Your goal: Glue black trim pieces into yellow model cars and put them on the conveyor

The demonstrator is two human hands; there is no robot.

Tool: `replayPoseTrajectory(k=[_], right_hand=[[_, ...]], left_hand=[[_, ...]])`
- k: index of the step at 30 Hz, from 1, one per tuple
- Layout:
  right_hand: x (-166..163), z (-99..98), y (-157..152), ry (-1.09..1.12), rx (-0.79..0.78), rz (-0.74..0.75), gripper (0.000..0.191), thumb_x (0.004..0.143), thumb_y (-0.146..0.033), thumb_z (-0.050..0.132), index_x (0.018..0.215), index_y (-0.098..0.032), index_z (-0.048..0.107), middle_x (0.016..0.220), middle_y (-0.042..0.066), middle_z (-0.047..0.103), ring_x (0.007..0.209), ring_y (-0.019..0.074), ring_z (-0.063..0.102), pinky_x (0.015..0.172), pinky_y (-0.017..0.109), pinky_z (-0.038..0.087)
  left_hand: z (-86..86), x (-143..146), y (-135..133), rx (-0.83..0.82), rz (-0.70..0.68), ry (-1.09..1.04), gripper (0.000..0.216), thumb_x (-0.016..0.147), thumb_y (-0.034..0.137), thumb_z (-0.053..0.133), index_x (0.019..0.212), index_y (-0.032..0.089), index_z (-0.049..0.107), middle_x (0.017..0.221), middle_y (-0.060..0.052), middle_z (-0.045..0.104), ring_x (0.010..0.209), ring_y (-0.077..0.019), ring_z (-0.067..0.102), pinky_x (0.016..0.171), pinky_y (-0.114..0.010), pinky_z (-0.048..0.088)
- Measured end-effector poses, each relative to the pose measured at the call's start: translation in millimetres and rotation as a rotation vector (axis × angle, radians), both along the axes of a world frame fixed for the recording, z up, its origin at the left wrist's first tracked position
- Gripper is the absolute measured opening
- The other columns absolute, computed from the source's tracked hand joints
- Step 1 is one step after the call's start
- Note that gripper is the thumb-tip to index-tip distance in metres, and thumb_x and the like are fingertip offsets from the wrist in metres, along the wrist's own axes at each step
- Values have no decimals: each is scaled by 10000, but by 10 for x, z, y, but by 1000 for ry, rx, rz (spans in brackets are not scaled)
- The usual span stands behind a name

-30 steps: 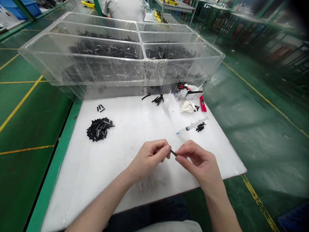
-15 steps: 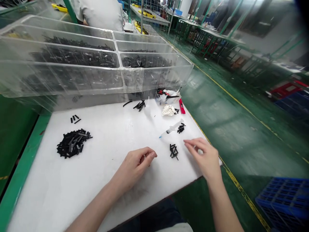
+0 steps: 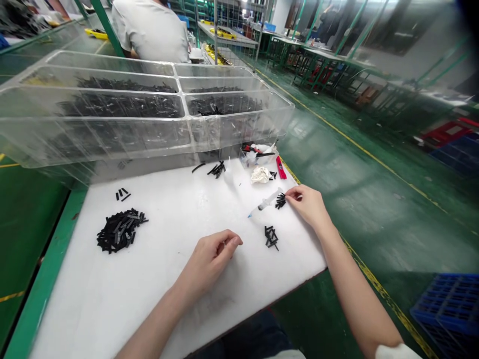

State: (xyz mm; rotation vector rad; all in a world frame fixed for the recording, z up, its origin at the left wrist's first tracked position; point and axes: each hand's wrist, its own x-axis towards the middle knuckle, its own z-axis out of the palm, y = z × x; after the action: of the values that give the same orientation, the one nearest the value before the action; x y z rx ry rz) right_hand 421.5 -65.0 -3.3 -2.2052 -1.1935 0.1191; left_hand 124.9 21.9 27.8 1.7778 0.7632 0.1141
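Note:
My right hand (image 3: 307, 203) reaches to a small pile of short black strips (image 3: 280, 201) at the table's right side. Its thumb and forefinger are pinched at the edge of that pile, on a black strip. Beside the pile lies a clear syringe (image 3: 266, 202) with a blue tip. My left hand (image 3: 215, 254) rests on the white table with fingers curled and thumb against them; whatever they hold is hidden. Between the hands lies another small heap of black strips (image 3: 271, 237).
A large heap of black strips (image 3: 119, 230) lies at the left. Behind stands a clear divided bin (image 3: 149, 134) full of black pieces. A small clear box (image 3: 258, 157), a crumpled white wad (image 3: 260, 175) and a red tool (image 3: 281, 168) sit at the back right. A person (image 3: 151, 30) works beyond.
My right hand has moved forward and left, from beside the near heap to the strips by the syringe. The left hand has stayed in place. The view has tilted up slightly.

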Motion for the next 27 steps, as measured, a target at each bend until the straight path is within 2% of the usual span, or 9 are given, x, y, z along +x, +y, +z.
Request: replayPoseTrajectory(k=[5,9,10,12,15,19,22,27], right_hand=[[-8,74,-32,82,99,-40,150,749,-270,617,773,-150,703,762,66,712,676,181,639,665,308,521],[-363,272,-182,93,220,-31,149,819,-303,621,824,-167,682,821,63,708,708,177,654,641,292,541],[-506,319,-225,65,259,12,120,840,-289,626,837,-182,679,845,54,704,736,172,657,662,287,547],[-809,383,-282,-123,374,226,57,871,-188,621,887,-200,674,855,47,690,761,161,657,697,281,547],[-1166,397,-270,-408,471,517,193,845,-39,621,960,-191,646,794,51,664,706,154,629,636,271,522],[-1335,362,-186,-512,499,629,248,817,14,632,994,-159,627,745,57,651,675,164,598,599,294,492],[-1353,372,-186,-324,502,599,241,836,-10,631,1008,-178,648,801,54,656,730,155,615,643,284,507],[-1380,424,-239,323,356,397,136,921,-181,591,964,-238,707,872,22,662,797,129,636,686,242,512]], left_hand=[[-2,-4,-1,0,17,-26,389,956,483,407,899,185,651,645,32,480,553,-115,350,548,-261,267],[5,-9,-2,-30,41,-69,383,958,473,419,892,182,659,654,28,506,546,-106,344,542,-260,265],[11,-11,-1,-56,43,-88,389,959,476,418,891,181,661,665,24,523,541,-103,341,539,-259,266],[30,-16,2,-130,34,-146,399,961,481,418,879,176,662,686,17,554,531,-94,325,532,-257,265],[59,-21,4,-257,7,-253,402,967,477,413,866,172,655,701,13,576,515,-82,292,522,-254,260],[71,-30,-8,-291,5,-291,343,939,459,494,844,168,647,704,1,602,554,-89,367,552,-256,290],[68,-43,-12,-275,17,-275,303,907,447,559,818,167,634,685,-5,605,614,-112,444,587,-261,316],[83,-57,-5,-278,14,-268,306,900,449,557,797,167,617,658,6,567,607,-113,435,581,-261,310]])
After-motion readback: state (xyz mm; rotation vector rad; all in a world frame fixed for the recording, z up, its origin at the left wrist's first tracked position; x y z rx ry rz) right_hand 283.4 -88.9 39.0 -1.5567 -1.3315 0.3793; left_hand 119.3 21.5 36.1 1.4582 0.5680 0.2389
